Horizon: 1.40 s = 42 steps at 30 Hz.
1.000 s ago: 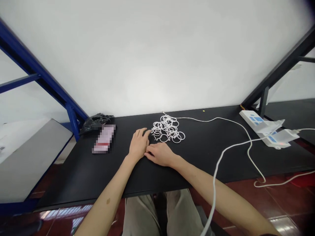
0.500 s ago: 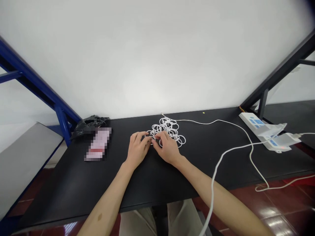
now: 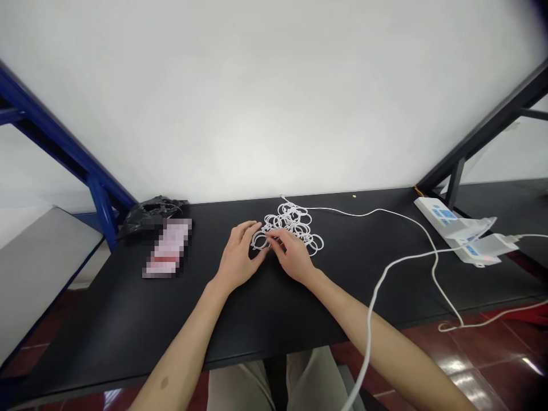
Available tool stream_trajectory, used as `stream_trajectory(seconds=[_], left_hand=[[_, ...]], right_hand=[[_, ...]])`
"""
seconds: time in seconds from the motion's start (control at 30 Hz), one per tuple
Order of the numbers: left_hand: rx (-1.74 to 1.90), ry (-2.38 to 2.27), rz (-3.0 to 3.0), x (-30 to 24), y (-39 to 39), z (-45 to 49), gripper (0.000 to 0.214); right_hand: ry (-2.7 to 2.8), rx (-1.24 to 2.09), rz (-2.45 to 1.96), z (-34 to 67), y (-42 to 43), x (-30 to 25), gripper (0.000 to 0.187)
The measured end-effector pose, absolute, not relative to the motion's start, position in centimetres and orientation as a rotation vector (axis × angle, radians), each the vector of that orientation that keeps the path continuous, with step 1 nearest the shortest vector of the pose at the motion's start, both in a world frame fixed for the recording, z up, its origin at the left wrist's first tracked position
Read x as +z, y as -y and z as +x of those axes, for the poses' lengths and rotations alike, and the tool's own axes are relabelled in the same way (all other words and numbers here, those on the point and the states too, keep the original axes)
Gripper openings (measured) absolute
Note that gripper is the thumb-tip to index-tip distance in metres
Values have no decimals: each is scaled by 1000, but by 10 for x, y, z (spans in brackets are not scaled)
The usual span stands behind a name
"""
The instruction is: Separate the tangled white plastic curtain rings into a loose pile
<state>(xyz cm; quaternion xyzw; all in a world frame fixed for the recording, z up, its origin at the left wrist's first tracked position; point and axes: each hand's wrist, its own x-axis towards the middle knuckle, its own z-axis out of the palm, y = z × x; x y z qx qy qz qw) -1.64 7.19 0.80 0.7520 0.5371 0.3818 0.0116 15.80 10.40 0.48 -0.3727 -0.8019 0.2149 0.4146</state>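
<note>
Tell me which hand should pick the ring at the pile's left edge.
Left, probably. The left hand has fingertips against that ring, while the right hand rests on the ring pile beside it.

A black table (image 3: 128, 308) fills mid-frame: white rings (image 3: 295, 225) heaped at centre, black bag (image 3: 148, 214) and flat packet (image 3: 166, 248) left, white cable (image 3: 385, 214) and power strips (image 3: 445, 220) right.

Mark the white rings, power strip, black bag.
tangled pile of white plastic rings (image 3: 295, 224): head view, middle of the pile.
white power strip with blue sockets (image 3: 440, 213): head view, blue socket end.
crumpled black plastic bag (image 3: 148, 215): head view, its middle.
</note>
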Motion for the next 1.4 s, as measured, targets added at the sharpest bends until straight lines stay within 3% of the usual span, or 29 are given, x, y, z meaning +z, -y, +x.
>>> stream_trajectory(seconds=[0.17,1.33,1.4], left_hand=[[1050,-1616,2295,10,-71,-22,45],[1022,-1488,2318,17,-67,-23,35],[1063,-1535,2309,16,-69,-26,36]], right_hand=[[1972,598,-926,160,-108,6,18],[1925,725,-977,161,-108,6,9],[1937,681,-1017,161,-107,6,19]])
